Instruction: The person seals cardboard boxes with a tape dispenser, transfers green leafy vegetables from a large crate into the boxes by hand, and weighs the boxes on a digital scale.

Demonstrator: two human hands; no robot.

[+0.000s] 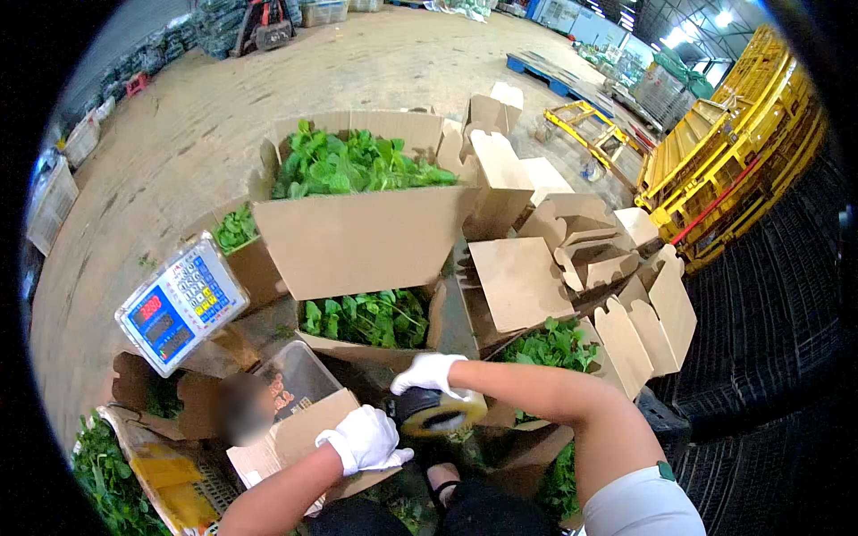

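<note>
Left hand (362,439), white-gloved, fingers flat on a small cardboard box flap (299,427), pressing not gripping. Right hand (429,373), gloved, clenched on a tape roll (438,413) just beside that box. Box looked unsealed; taping seemingly barely begun. Beyond: open boxes of greens (362,317), big full carton (357,165), scale (181,304) at left. Flat empty cartons (572,268) crowded the right; bare floor (179,134) far off.

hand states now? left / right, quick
Left hand: gloved, resting flat on a cardboard flap, gripping nothing visible.
Right hand: gloved, closed on a tape dispenser.
</note>
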